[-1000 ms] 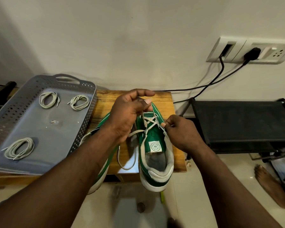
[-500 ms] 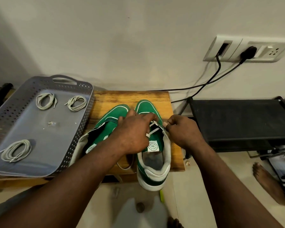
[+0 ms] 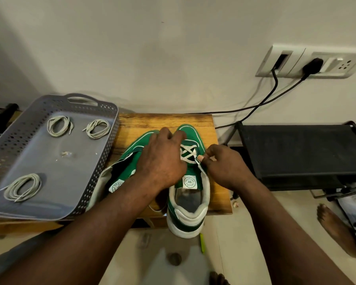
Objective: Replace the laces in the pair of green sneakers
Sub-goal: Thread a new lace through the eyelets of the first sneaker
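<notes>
- At the bottom of the frame, both bare forearms reach up from the lower corners toward the centre, over a pale floor.
- At the lower right edge, a bare foot [image 3: 335, 227] rests on that floor.
- In the centre, the right sneaker [image 3: 188, 194] sits on the wooden stool [image 3: 164, 122], its white heel hanging over the stool's near edge and its toe pointing away toward the wall.
- A cream lace [image 3: 187, 154] crosses the upper eyelets of this shoe in two X shapes.
- The right hand [image 3: 226, 167], right of centre, has thumb and fingertips pinched together on the lace end at the shoe's right-hand eyelet row.
- The left hand [image 3: 162, 159] lies palm down across the tongue and the shoe's left side, fingers curled toward the eyelets; whether it grips the lace cannot be told.
- Just left of it, partly under the left wrist, the left sneaker [image 3: 119, 173] lies with its tongue flopped open and no lace showing.
- A loose strand of lace hangs below the stool's front edge, under the left forearm.
- On the left of the frame, a grey perforated tray [image 3: 39, 161] holds three coiled laces: one near [image 3: 22, 187], two farther back [image 3: 59, 126] [image 3: 98, 128].
- On the right, a black rack [image 3: 300, 151] stands beside the stool.
- On the wall at upper right, a socket plate [image 3: 308, 63] carries two black cables.
</notes>
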The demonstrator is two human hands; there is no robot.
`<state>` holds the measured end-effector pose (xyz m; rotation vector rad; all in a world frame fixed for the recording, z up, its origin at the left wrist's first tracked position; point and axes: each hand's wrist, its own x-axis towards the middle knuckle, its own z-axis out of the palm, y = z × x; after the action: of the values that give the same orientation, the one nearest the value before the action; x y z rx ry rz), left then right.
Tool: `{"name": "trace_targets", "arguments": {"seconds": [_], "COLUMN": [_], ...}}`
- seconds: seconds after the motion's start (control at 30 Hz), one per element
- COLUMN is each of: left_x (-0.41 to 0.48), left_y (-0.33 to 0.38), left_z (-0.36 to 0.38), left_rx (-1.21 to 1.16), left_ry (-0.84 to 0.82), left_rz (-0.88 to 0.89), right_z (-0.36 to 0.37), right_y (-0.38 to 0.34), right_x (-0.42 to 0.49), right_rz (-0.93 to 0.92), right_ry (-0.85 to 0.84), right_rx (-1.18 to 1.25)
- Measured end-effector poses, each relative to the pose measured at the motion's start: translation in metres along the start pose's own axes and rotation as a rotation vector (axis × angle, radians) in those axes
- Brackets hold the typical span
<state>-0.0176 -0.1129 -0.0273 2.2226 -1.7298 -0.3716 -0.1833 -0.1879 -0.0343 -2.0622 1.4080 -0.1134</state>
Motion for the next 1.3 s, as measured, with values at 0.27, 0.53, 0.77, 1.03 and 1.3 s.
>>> {"name": "trace_targets", "arguments": {"seconds": [0.27,0.53,0.77,1.03,1.3], "left_x": [0.001,0.003,0.002,0.0,0.0], "left_y": [0.001,-0.003,-0.002,-0.001,0.0], "left_z": [0.004,0.002,0.004,0.0,-0.004], "left_rx": [-0.035,-0.028,-0.031,-0.044,-0.032], "left_ry": [-0.049,-0.095,-0.049,-0.084,-0.097], "left_rz": [-0.113,-0.1,-0.105,-0.144,-0.133], "right_z": [-0.007,-0.011,0.002,-0.007,-0.018], "right_y": [0.032,0.031,0.003,-0.001,0.0], "right_x": [0.01,0.006,0.006,-0.001,-0.002], "right_rz": [0.213,0.151,0.096,0.1,0.02], "right_ry": [-0.068,-0.037,-0.095,-0.09,-0.028], "right_rx": [-0.228,-0.04,0.019,0.187,0.561]}}
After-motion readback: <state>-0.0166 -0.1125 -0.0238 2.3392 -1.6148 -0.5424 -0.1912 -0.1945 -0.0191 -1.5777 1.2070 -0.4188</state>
